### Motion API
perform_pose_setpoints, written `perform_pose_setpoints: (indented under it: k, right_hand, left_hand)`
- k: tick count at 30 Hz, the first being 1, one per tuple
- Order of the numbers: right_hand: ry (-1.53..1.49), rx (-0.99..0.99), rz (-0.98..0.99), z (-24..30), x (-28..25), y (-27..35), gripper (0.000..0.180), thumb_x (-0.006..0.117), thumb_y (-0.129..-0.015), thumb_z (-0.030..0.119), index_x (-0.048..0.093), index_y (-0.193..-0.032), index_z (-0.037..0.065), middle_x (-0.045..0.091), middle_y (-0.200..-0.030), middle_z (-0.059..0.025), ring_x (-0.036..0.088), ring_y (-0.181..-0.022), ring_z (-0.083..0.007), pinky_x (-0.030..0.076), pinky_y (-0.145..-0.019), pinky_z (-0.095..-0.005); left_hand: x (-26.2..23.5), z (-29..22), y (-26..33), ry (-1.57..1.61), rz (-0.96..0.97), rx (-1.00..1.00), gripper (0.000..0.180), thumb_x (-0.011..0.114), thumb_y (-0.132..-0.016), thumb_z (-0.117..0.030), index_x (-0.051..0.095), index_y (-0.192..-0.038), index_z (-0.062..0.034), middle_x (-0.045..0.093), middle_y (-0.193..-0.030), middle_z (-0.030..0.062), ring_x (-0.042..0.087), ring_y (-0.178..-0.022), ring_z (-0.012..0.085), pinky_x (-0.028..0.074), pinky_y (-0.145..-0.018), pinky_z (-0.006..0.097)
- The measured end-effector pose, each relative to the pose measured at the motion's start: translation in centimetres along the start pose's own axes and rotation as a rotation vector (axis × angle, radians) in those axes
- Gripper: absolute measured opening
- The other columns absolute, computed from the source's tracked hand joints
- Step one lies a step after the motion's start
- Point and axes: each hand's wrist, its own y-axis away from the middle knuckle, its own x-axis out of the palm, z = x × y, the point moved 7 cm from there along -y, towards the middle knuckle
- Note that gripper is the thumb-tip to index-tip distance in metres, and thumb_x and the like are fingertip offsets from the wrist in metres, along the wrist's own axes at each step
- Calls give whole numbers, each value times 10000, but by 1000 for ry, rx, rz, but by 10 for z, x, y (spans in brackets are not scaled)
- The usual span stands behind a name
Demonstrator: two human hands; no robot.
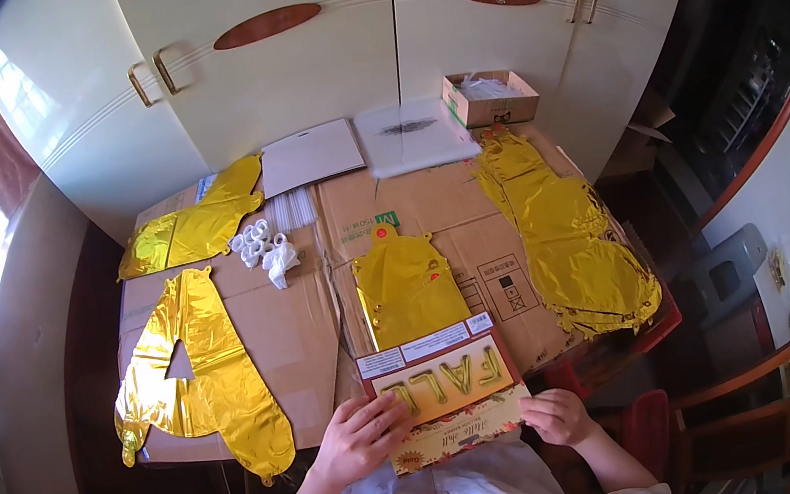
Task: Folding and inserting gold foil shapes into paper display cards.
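At the lower middle of the frame the person is holding a flat printed package card (446,396) with both hands. The left hand (357,441) is grasping its lower left corner, with the fingers lying over the front, and the right hand (558,416) is pinching its lower right edge. The card is showing a picture of gold letters on an orange ground, with white labels along its top edge; it is looking stiff and glossy.

Judging from how things are lying, the unpacking seems mostly done: several flat gold foil balloons are already spread out, not inflated. One small foil balloon (406,286) is lying just above the card. A letter-shaped foil balloon (206,375) with a triangular hole is lying at the left of the frame, another (195,225) at the upper left, and a long crinkled one (565,233) at the right. All are shiny, wrinkled and thin.

They are resting on flattened brown cardboard (285,323), matte and creased. Near the upper middle a bunch of white ribbon (264,247) is lying, then a white sheet (310,156), and an open small cardboard box (490,97) is standing in front of cream cupboard doors (291,80).
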Motion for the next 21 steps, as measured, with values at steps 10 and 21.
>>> perform_pose_setpoints:
  k: [10, 21]
  right_hand:
    - [45, 77, 96, -22, 8, -33, 198, 676, -857, 199, 661, -1042, 131, 659, -1128, 3, 603, -994, -177, 450, -911, -387]
    - [-27, 215, 247, -78, 67, -114, 387, 631, -886, 267, 608, -1221, 75, 561, -1312, -105, 476, -1277, -279, 332, -1090, -495]
  left_hand:
    - [2, 29, -20, -23, 110, -54, 380, 660, -764, -119, 668, -1144, -98, 629, -1233, 95, 556, -1228, 274, 417, -1045, 455]
    - [2, 35, -24, -129, 103, -46, 390, 650, -769, -108, 659, -1158, -113, 616, -1251, 95, 544, -1240, 283, 409, -1052, 468]
